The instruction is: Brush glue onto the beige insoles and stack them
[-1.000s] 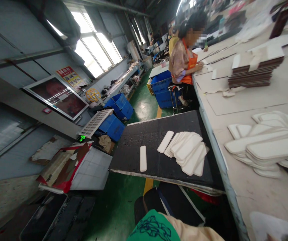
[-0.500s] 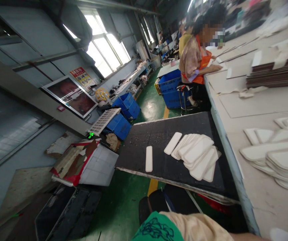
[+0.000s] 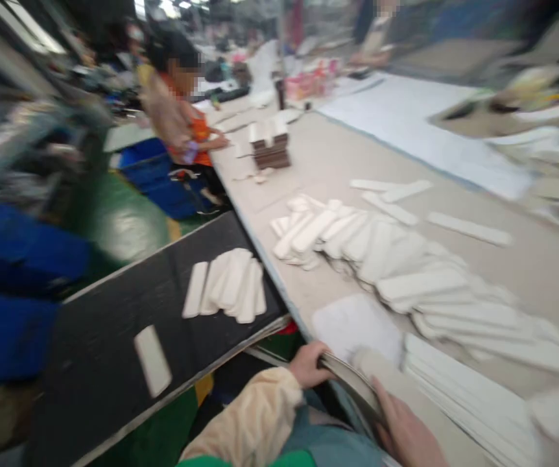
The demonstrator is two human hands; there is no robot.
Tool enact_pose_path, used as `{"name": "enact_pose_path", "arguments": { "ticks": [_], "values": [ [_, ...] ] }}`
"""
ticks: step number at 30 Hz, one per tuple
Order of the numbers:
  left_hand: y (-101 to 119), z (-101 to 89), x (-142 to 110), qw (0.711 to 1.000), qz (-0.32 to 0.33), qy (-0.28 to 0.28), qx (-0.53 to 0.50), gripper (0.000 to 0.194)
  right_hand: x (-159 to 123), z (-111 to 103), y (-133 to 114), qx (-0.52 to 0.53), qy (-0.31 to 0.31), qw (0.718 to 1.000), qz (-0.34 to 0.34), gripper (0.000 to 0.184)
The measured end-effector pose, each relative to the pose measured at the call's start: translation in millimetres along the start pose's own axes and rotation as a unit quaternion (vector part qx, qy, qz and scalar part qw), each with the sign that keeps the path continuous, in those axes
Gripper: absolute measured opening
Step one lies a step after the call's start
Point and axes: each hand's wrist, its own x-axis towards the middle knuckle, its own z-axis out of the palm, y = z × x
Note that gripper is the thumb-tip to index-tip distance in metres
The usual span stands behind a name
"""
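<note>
At the table edge in front of my body, my left hand (image 3: 310, 365) is closed on the far end of a long, bent beige strip piece (image 3: 355, 384) with dark edges. My right hand (image 3: 406, 425) grips the same piece farther along its right side. Motion blur hides whether it is one layer or several. A pale rounded sheet (image 3: 357, 324) lies on the table just beyond my hands. To the right are a stack of long white strips (image 3: 474, 402) and a heap of overlapping white rounded strips (image 3: 416, 272).
On the left a black board (image 3: 99, 344) bears a fanned pile of white strips (image 3: 231, 285) and a single strip (image 3: 153, 360). Blue bins (image 3: 157, 175) stand on the green floor. A co-worker in an orange apron (image 3: 200, 133) sits at the long table (image 3: 328, 155) near a brown-edged stack (image 3: 270, 152).
My view has swung right toward the table. Both hands have come into view, holding the beige strip piece; earlier only a sleeve and part of a forearm showed.
</note>
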Motion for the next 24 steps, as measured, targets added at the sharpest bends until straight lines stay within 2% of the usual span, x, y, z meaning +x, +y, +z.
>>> {"name": "enact_pose_path", "arguments": {
  "ticks": [2, 3, 5, 9, 13, 17, 21, 24],
  "values": [
    [-9.3, -1.1, 13.2, 0.999, 0.011, -0.032, 0.01, 0.029, -25.2, -3.3, 7.1, -0.046, -0.001, 0.993, 0.11, 0.081],
    [-14.0, 0.7, 20.2, 0.999, 0.013, -0.043, 0.017, 0.029, -30.1, -3.0, 8.8, -0.06, -0.007, 0.988, 0.14, 0.086],
    [-20.6, 5.2, 28.3, 0.998, 0.011, -0.057, 0.036, 0.032, -33.1, -0.3, 11.3, -0.072, -0.011, 0.985, 0.157, 0.087],
    [-20.2, 8.3, 24.6, 0.995, 0.005, -0.063, 0.079, 0.04, -46.3, 6.0, 12.0, -0.069, -0.014, 0.978, 0.194, 0.083],
    [-2.0, 8.8, 19.8, 0.99, 0.006, -0.074, 0.116, 0.035, -73.6, -2.4, 18.0, -0.01, 0.007, 0.978, 0.21, 0.078],
    [30.0, 19.1, 24.3, 0.985, 0.026, -0.107, 0.133, 0.034, -100.4, -28.4, 37.6, 0.07, 0.065, 0.969, 0.228, 0.069],
    [55.3, 45.0, 49.7, 0.979, 0.033, -0.135, 0.152, 0.033, -114.1, -48.7, 69.1, 0.166, 0.142, 0.933, 0.285, 0.066],
    [63.0, 65.3, 74.7, 0.972, 0.021, -0.135, 0.192, 0.031, -113.1, -52.3, 91.8, 0.197, 0.193, 0.904, 0.326, 0.068]
  ]
}}
